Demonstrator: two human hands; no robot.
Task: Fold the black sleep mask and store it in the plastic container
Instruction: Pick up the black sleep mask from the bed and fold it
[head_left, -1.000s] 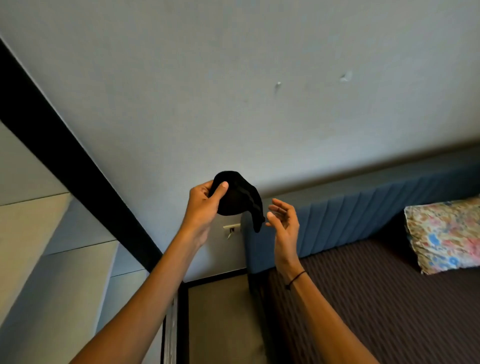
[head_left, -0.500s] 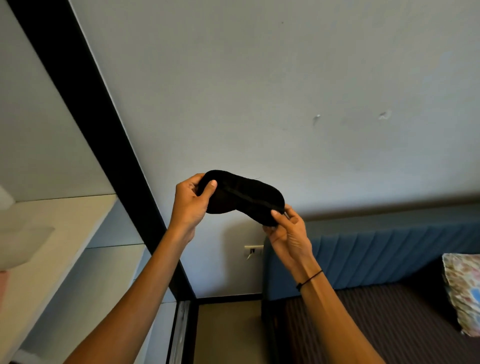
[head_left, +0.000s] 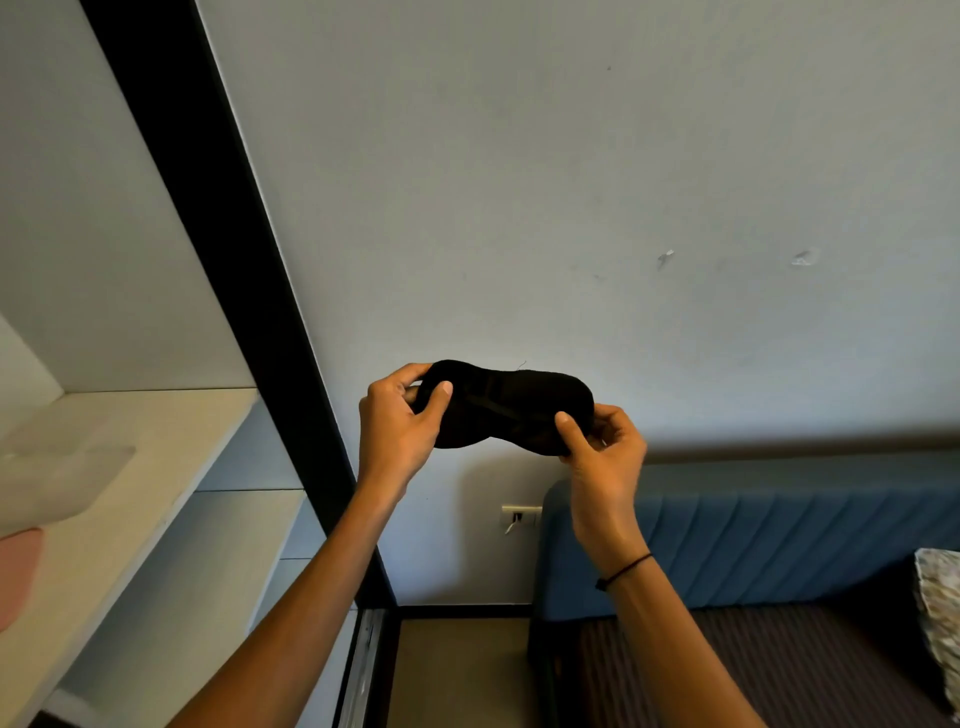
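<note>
While stretched flat between both hands, held up against the pale wall (head_left: 571, 182): the mask (head_left: 506, 408), unfolded, its strap running across the near face. Left hand (head_left: 392, 434) pinching the mask's left end, thumb (head_left: 436, 402) pressed on the front, the other fingers curled round behind, closed onto the fabric. Right hand (head_left: 605, 457) pinching the right end in the same way, thumb (head_left: 569, 428) on the front lower edge, fingers bent behind and partly hidden by the mask. Both grips tight, no gap between pads and cloth. Thin black band (head_left: 621, 571) round the right wrist.

Well apart from the mask, far left: a clear container (head_left: 57, 467) resting on a white shelf (head_left: 156, 441), blurred at the picture's edge, so cannot tell whether lidded. Just beside it, nearer the viewer, something pink (head_left: 18, 571), also on the shelf. Black frame (head_left: 223, 260) slanting up between shelf and wall. Below the hands, a wall socket (head_left: 519, 517) beside a blue padded headboard (head_left: 753, 530); dark striped bedding (head_left: 753, 670) below, a floral pillow (head_left: 940, 613) at far right.
</note>
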